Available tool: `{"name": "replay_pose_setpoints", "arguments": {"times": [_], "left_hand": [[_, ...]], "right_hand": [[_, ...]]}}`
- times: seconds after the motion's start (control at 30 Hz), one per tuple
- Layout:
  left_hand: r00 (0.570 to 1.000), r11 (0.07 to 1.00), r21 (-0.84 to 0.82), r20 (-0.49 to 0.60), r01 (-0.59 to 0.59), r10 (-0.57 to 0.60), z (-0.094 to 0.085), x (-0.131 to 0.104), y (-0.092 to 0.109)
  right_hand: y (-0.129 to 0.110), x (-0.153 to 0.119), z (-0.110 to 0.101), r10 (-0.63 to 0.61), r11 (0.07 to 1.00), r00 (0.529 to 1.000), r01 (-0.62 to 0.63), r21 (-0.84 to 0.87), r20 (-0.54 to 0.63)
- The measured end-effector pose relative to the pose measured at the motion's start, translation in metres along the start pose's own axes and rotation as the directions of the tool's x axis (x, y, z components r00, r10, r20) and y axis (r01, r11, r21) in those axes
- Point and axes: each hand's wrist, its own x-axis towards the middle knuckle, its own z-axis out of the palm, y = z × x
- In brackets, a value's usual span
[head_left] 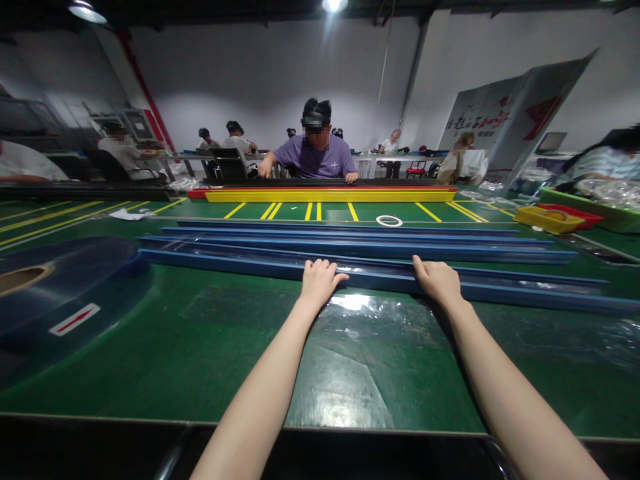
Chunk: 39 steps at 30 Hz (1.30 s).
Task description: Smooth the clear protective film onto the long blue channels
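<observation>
A long blue U-shaped channel (270, 266), the nearest of several, lies slantwise across the green table. My left hand (319, 283) is closed on its near wall, knuckles up and thumb pointing right. Farther right, my right hand (443, 285) grips the same channel, its thumb over the wall and its other fingers mostly hidden. Between me and the channel, a clear plastic strip (380, 323) lies flat and shines under the light. Behind it, another blue channel (450, 248) rests roughly parallel.
A large roll of clear film (90, 280) lies at the left. Yellow and red bars (330, 195) stretch across the back, before a seated person in a purple shirt (320, 157). A white ring (389, 221) and a yellow tray (547, 219) are toward the right.
</observation>
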Motion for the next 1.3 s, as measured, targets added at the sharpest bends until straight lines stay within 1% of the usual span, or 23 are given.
{"name": "replay_pose_setpoints", "arguments": {"times": [0.2, 0.27, 0.33, 0.4, 0.5, 0.57, 0.6, 0.8, 1.1, 1.3], "left_hand": [[1.000, 1.000, -0.004, -0.010, 0.009, -0.009, -0.001, -0.001, 0.001], [1.000, 1.000, -0.016, -0.007, 0.011, -0.011, -0.001, -0.001, 0.001], [1.000, 0.999, -0.030, -0.004, 0.011, -0.011, -0.002, -0.001, 0.000], [1.000, 0.999, -0.042, -0.001, 0.011, -0.011, -0.002, 0.000, -0.001], [0.999, 0.998, -0.058, 0.012, 0.031, -0.031, -0.003, 0.001, -0.002], [0.998, 0.997, -0.060, 0.019, 0.055, -0.054, -0.004, 0.002, -0.003], [0.998, 0.996, -0.058, 0.020, 0.066, -0.065, -0.004, 0.002, -0.002], [0.995, 0.995, -0.041, 0.038, 0.096, -0.094, -0.008, 0.002, -0.001], [0.992, 0.993, -0.021, 0.040, 0.119, -0.118, -0.008, 0.003, -0.001], [0.992, 0.992, -0.021, 0.043, 0.122, -0.121, -0.008, 0.003, -0.003]], "right_hand": [[0.000, 0.000, -0.003, 0.009, 1.000, 1.000, -0.009, -0.008, 0.025], [0.000, -0.001, -0.004, -0.001, 1.000, 1.000, 0.002, -0.012, 0.018], [-0.003, -0.002, -0.004, -0.027, 1.000, 0.999, 0.027, -0.001, -0.023], [-0.008, -0.004, -0.004, -0.074, 0.997, 0.993, 0.077, 0.024, -0.094], [-0.021, -0.008, -0.003, -0.189, 0.979, 0.962, 0.200, 0.038, -0.199], [-0.029, -0.010, -0.001, -0.254, 0.963, 0.939, 0.267, 0.025, -0.230], [-0.032, -0.011, 0.000, -0.268, 0.960, 0.935, 0.280, 0.022, -0.233], [-0.037, -0.007, 0.006, -0.182, 0.978, 0.964, 0.197, 0.063, -0.193], [-0.037, -0.003, 0.006, -0.177, 0.978, 0.962, 0.196, 0.070, -0.208], [-0.037, -0.003, 0.006, -0.169, 0.980, 0.966, 0.186, 0.069, -0.194]]}}
